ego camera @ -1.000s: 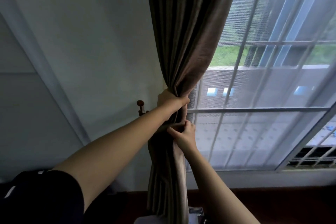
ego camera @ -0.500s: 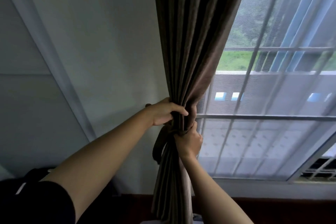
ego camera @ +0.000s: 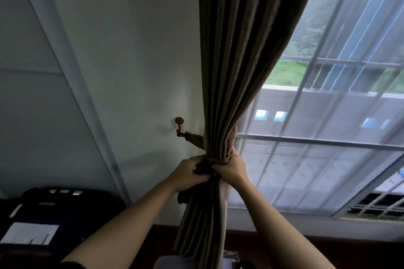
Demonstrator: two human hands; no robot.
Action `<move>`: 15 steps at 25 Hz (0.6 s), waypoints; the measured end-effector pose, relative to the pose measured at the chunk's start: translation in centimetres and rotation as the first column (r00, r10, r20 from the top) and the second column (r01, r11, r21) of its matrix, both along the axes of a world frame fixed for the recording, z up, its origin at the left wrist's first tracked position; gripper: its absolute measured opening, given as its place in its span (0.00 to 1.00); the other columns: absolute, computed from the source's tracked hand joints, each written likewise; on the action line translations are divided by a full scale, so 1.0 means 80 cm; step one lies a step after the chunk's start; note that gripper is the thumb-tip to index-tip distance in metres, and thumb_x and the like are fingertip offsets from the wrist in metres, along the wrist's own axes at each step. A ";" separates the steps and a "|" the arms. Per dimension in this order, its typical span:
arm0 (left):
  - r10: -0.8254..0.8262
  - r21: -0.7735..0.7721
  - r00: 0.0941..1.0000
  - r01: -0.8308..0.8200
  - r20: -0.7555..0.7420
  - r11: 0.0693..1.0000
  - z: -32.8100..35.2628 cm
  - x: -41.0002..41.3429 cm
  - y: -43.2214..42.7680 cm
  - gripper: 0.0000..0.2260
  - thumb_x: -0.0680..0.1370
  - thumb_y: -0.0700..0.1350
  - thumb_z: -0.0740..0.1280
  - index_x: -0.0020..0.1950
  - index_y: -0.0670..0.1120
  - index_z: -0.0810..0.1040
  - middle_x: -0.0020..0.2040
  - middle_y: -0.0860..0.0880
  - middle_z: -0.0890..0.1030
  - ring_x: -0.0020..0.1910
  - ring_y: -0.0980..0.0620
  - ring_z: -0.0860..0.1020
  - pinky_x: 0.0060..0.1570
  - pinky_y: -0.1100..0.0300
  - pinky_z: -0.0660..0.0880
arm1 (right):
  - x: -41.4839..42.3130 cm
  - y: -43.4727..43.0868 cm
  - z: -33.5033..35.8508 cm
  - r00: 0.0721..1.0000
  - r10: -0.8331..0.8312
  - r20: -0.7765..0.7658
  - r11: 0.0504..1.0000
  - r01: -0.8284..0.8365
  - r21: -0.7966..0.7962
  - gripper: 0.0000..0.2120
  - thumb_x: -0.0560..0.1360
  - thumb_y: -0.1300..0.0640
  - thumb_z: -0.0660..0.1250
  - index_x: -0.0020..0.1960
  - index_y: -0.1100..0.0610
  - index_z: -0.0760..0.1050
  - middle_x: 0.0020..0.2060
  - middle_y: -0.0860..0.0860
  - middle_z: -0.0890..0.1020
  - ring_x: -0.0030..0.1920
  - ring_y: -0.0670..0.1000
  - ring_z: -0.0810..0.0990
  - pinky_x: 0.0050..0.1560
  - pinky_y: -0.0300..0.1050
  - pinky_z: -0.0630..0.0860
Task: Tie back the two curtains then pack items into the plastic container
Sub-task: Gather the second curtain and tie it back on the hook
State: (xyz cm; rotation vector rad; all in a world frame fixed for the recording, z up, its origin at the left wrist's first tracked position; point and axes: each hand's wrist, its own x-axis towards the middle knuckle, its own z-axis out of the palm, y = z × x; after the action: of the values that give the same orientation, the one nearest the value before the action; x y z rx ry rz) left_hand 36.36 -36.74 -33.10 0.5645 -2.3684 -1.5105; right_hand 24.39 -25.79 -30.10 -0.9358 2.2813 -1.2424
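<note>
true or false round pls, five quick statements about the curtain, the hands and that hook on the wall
1. The left hand and the right hand are both at the gathered part of the curtain. True.
2. A tie-back band runs from the hook to the curtain. True.
3. The hook sits to the right of the curtain, on the window frame. False: it is on the wall, left of the curtain.
4. The curtain hangs loose with nothing round it. False: the tie-back band is wrapped round it at the hands.
5. The right hand holds nothing. False: it grips the bunched curtain.
</note>
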 end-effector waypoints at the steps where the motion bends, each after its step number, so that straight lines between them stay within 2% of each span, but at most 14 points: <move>1: -0.008 -0.042 1.000 0.008 0.003 0.999 0.001 -0.001 0.003 0.21 0.71 0.43 0.70 0.64 0.54 0.74 0.57 0.53 0.80 0.58 0.58 0.77 0.58 0.63 0.74 | -0.004 -0.001 0.003 1.000 0.026 -0.006 0.999 -0.026 0.032 0.26 0.61 0.57 0.74 0.58 0.50 0.73 0.44 0.50 0.82 0.50 0.55 0.80 0.46 0.45 0.76; 3: 0.000 -0.104 1.000 0.000 -0.004 0.995 0.001 -0.004 0.006 0.19 0.72 0.42 0.68 0.62 0.52 0.75 0.56 0.52 0.81 0.56 0.57 0.78 0.56 0.64 0.74 | -0.011 -0.006 0.014 0.995 0.099 0.021 0.991 -0.101 0.089 0.23 0.55 0.51 0.74 0.49 0.48 0.75 0.42 0.48 0.83 0.47 0.52 0.81 0.48 0.48 0.79; 5: 0.023 -0.157 1.000 -0.023 -0.006 0.987 0.001 -0.010 0.007 0.17 0.72 0.41 0.67 0.61 0.49 0.75 0.56 0.49 0.81 0.56 0.53 0.78 0.56 0.62 0.74 | -0.015 -0.015 0.023 0.985 0.138 0.102 0.985 -0.147 0.091 0.25 0.51 0.44 0.75 0.46 0.49 0.78 0.43 0.47 0.84 0.47 0.49 0.82 0.51 0.50 0.80; 8: 0.014 -0.195 1.000 -0.010 0.018 0.981 0.000 -0.017 0.011 0.17 0.73 0.42 0.66 0.61 0.48 0.75 0.58 0.48 0.79 0.57 0.53 0.77 0.58 0.61 0.73 | -0.011 -0.024 0.031 0.990 0.035 0.137 0.999 -0.037 0.017 0.26 0.52 0.34 0.74 0.44 0.48 0.81 0.42 0.46 0.84 0.45 0.48 0.82 0.49 0.49 0.80; 10: -0.009 -0.174 0.999 0.014 0.032 0.985 -0.001 -0.013 0.004 0.17 0.74 0.42 0.64 0.62 0.49 0.75 0.59 0.49 0.78 0.58 0.53 0.77 0.60 0.58 0.74 | -0.011 -0.024 0.028 0.993 -0.033 0.114 0.999 0.037 -0.033 0.23 0.56 0.36 0.72 0.44 0.51 0.80 0.41 0.48 0.84 0.45 0.50 0.82 0.50 0.51 0.80; 12: 0.001 -0.203 0.999 0.006 0.034 0.979 0.003 -0.003 -0.012 0.16 0.76 0.41 0.60 0.62 0.48 0.76 0.57 0.46 0.80 0.54 0.50 0.79 0.57 0.56 0.76 | -0.014 -0.022 0.029 0.996 -0.026 0.085 0.997 0.032 -0.074 0.19 0.61 0.42 0.71 0.47 0.51 0.78 0.44 0.48 0.84 0.48 0.51 0.81 0.52 0.50 0.79; 15: 0.011 -0.374 0.999 0.007 0.046 0.927 0.020 0.007 -0.037 0.11 0.78 0.42 0.56 0.58 0.46 0.75 0.43 0.43 0.82 0.38 0.46 0.80 0.40 0.55 0.75 | -0.015 -0.022 0.035 0.993 -0.052 0.106 0.981 0.071 -0.179 0.19 0.62 0.49 0.70 0.52 0.51 0.77 0.47 0.49 0.83 0.50 0.50 0.81 0.55 0.52 0.78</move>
State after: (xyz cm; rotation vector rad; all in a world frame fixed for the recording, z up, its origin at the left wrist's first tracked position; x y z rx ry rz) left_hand 36.88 -39.71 -31.47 0.5120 -2.5976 -1.0079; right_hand 23.20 -27.54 -27.31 -0.8478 2.1608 -1.5115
